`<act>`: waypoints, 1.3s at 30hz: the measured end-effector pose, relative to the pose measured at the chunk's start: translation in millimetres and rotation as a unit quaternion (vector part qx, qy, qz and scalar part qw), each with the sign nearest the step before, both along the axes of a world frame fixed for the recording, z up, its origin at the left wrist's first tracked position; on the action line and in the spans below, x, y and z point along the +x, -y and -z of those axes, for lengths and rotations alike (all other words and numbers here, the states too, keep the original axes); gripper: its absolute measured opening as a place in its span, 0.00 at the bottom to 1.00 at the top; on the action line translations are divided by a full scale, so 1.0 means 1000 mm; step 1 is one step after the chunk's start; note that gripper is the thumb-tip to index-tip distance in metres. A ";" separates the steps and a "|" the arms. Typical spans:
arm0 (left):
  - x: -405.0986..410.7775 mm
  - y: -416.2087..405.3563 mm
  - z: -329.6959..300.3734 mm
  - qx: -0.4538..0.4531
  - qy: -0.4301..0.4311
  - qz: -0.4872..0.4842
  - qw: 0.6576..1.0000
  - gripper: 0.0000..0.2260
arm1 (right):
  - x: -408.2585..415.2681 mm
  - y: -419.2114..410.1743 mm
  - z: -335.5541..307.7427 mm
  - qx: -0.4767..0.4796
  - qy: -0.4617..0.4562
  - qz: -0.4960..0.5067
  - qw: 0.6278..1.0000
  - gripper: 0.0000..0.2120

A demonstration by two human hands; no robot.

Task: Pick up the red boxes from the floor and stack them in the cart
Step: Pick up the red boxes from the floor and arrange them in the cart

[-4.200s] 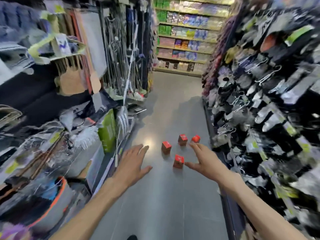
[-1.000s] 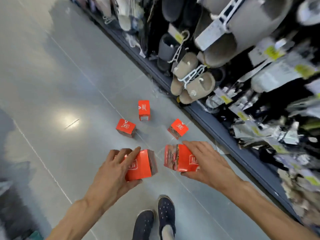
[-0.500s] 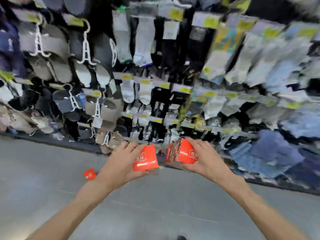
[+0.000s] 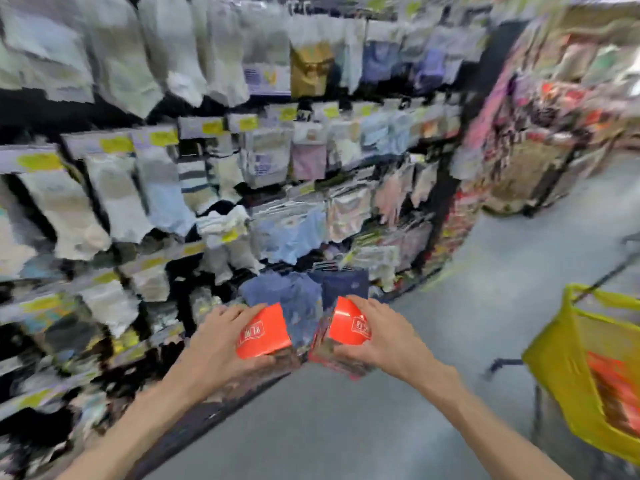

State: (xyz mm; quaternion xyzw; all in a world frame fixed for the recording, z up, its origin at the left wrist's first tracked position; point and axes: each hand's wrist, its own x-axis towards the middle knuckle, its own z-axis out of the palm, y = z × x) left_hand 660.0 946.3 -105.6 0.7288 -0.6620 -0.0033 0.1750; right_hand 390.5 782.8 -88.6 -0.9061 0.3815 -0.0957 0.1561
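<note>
My left hand (image 4: 216,344) grips a red box (image 4: 264,332) with white lettering, held at chest height in front of me. My right hand (image 4: 384,336) grips a second red box (image 4: 346,329) just to the right of the first; the two boxes are a little apart. At the right edge stands the cart with a yellow basket (image 4: 557,368), and something red (image 4: 613,386) lies inside it. The cart is well to the right of both hands. The picture is blurred by motion.
A tall rack of hanging socks and packaged clothing (image 4: 214,188) fills the left and centre, its dark base (image 4: 214,414) close below my hands. Grey floor (image 4: 485,271) opens to the right toward another shelf of goods (image 4: 554,126).
My view has swung right along the rack while both hands kept their boxes. The boxes on the floor have left the view and the yellow cart has come in at the right.
</note>
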 end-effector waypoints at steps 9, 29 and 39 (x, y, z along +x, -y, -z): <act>-0.150 0.295 -0.029 -0.003 -0.017 0.220 0.975 0.43 | -0.188 0.154 -0.027 -0.011 0.000 0.234 0.972 0.49; -0.570 0.762 -0.018 0.010 -0.013 0.630 0.777 0.43 | -0.519 0.368 -0.022 -0.010 0.023 0.647 0.762 0.40; -0.808 0.864 0.067 0.060 0.015 0.731 0.679 0.46 | -0.674 0.435 0.069 0.036 0.029 0.762 0.646 0.45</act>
